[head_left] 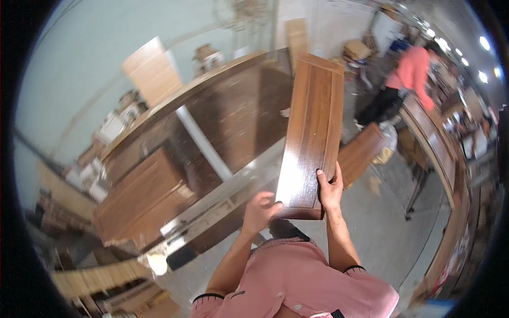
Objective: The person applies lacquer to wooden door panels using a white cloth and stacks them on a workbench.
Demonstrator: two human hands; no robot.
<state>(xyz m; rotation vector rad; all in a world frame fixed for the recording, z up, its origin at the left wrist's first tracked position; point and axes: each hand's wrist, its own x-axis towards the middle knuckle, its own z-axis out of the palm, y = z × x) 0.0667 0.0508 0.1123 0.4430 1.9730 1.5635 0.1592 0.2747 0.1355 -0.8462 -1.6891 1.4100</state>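
Note:
A long, glossy brown wooden panel point(312, 132) with a raised frame, like a cabinet door, is held up in front of me, tilted with its far end away. My right hand point(330, 190) grips its right edge, thumb on the face and fingers behind. At the near left corner my left hand point(260, 212) is curled, its thumb on the panel's edge; part of its fingers' hold is hard to see. Light glares off the panel's near left portion.
To the left stands a long dark workbench point(233, 106) with a pale metal rail point(204, 143); another brown panel point(140, 196) lies there. Beyond my right hand is a further wooden panel point(363, 151). A person in pink point(413, 69) bends over a panel-laden bench point(437, 143) at right.

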